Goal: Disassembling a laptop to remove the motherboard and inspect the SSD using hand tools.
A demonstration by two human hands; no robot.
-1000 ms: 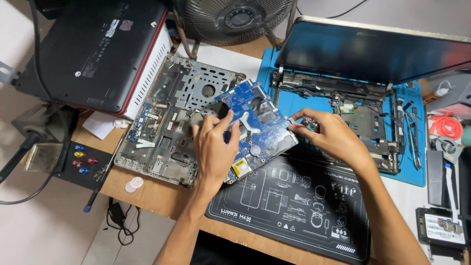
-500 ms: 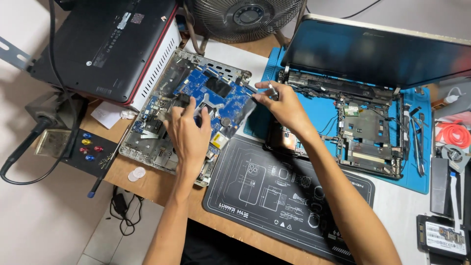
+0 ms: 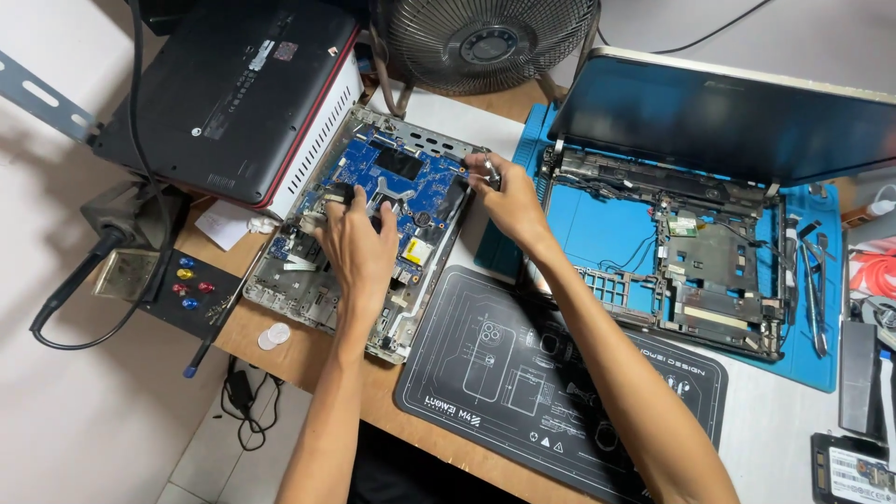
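A blue laptop motherboard (image 3: 397, 182) lies flat in a silver laptop base shell (image 3: 308, 294) at the left of the wooden desk. My left hand (image 3: 359, 245) rests on the board's near middle, fingers curled on its left part. My right hand (image 3: 504, 201) grips the board's right edge near a small metal part at the shell's far right corner. Both forearms reach in from the bottom of the view.
A stripped laptop chassis (image 3: 695, 271) with its lid up sits on a blue mat (image 3: 597, 229). A black repair mat (image 3: 485, 373) lies in front. A closed black laptop (image 3: 233, 89), a fan (image 3: 490, 37), and tools (image 3: 812, 280) at right surround the work.
The blue motherboard was carried left from above the black mat and set down into the silver shell. Both hands went with it and still hold it.
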